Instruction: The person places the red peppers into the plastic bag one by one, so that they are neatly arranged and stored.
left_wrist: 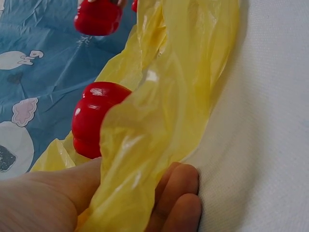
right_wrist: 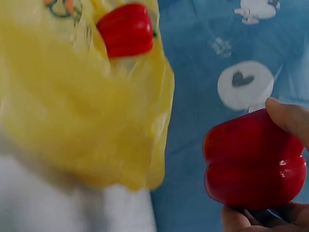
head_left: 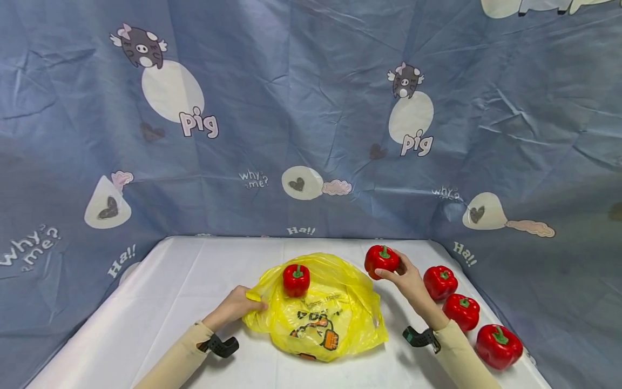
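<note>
A yellow plastic bag [head_left: 359, 319] with a printed cartoon lies spread on the table. My left hand [head_left: 239, 305] grips the bag's left edge; in the left wrist view the yellow film [left_wrist: 145, 130] passes between thumb and fingers. Inside the bag's mouth sits one red bell pepper [head_left: 296, 281] with a green stem. To the right of the bag, my right hand [head_left: 407, 278] holds another red bell pepper [head_left: 380, 260] above the table. The right wrist view shows thumb and fingers on opposite sides of this held pepper [right_wrist: 253, 162].
Along the table's right edge stand three more red bell peppers: a far one [head_left: 440, 282], a middle one [head_left: 461, 312] and a near one [head_left: 499, 346]. A white cloth [head_left: 170, 302] covers the table. Blue printed curtain [head_left: 301, 108] surrounds its back and sides.
</note>
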`<control>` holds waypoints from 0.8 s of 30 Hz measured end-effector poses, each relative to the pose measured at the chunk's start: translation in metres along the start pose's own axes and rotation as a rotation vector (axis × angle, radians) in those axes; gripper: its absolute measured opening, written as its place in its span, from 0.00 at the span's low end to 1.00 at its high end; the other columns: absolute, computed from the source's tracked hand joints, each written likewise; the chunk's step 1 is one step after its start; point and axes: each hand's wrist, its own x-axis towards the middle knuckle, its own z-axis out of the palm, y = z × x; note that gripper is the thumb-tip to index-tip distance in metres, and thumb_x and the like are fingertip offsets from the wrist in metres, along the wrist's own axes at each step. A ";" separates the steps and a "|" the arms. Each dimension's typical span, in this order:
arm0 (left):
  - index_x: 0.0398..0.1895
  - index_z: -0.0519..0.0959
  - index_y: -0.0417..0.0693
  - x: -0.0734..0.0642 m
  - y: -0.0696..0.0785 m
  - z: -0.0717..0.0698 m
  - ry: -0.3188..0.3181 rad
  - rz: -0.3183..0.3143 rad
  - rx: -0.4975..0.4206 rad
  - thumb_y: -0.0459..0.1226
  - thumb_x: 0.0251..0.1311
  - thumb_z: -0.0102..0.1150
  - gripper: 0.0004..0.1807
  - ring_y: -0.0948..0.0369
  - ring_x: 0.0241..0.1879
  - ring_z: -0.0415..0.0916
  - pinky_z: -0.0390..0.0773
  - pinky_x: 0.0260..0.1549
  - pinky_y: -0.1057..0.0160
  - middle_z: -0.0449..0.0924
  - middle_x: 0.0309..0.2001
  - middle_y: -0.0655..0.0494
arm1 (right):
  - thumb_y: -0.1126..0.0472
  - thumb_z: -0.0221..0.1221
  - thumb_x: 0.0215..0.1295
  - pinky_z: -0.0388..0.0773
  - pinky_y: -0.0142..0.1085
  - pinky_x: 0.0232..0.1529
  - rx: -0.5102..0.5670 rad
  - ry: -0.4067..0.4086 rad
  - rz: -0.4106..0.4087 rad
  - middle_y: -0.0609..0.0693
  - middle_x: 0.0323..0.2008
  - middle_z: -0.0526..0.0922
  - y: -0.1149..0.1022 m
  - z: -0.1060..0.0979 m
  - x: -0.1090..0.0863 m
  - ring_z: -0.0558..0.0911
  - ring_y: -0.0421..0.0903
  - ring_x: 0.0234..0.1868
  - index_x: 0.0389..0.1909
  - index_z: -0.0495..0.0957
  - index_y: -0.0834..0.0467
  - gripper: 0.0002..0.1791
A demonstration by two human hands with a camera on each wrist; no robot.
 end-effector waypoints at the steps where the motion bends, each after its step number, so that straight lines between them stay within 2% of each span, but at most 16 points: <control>1: 0.26 0.80 0.38 0.000 0.000 0.000 0.004 -0.001 0.002 0.38 0.45 0.70 0.12 0.63 0.20 0.71 0.71 0.21 0.67 0.77 0.20 0.55 | 0.47 0.69 0.54 0.71 0.49 0.62 0.008 -0.009 -0.002 0.55 0.67 0.69 -0.004 0.003 -0.001 0.69 0.53 0.67 0.71 0.57 0.50 0.46; 7: 0.27 0.80 0.38 0.001 0.000 0.001 0.007 -0.007 0.003 0.37 0.45 0.70 0.11 0.63 0.20 0.71 0.72 0.21 0.67 0.78 0.20 0.55 | 0.45 0.70 0.51 0.73 0.49 0.59 -0.017 -0.069 0.006 0.55 0.65 0.71 -0.019 0.022 -0.005 0.72 0.55 0.63 0.69 0.60 0.48 0.46; 13: 0.27 0.80 0.38 0.001 -0.003 0.001 0.001 0.007 -0.003 0.37 0.44 0.70 0.11 0.63 0.20 0.71 0.72 0.21 0.66 0.78 0.20 0.55 | 0.47 0.71 0.50 0.76 0.45 0.56 -0.019 -0.134 -0.019 0.55 0.62 0.74 -0.025 0.039 -0.001 0.76 0.53 0.59 0.68 0.62 0.50 0.45; 18: 0.26 0.80 0.38 0.002 -0.005 0.000 -0.005 0.029 -0.004 0.38 0.44 0.70 0.11 0.63 0.20 0.71 0.71 0.22 0.67 0.78 0.20 0.55 | 0.51 0.71 0.52 0.77 0.44 0.54 0.007 -0.182 -0.021 0.56 0.61 0.75 -0.028 0.050 0.003 0.77 0.54 0.58 0.67 0.65 0.53 0.41; 24: 0.25 0.80 0.38 0.001 -0.004 0.000 -0.003 0.033 0.002 0.37 0.43 0.69 0.11 0.63 0.20 0.70 0.70 0.22 0.67 0.77 0.20 0.55 | 0.49 0.70 0.52 0.76 0.46 0.56 0.001 -0.244 0.008 0.56 0.60 0.75 -0.029 0.063 0.005 0.77 0.54 0.59 0.66 0.66 0.55 0.41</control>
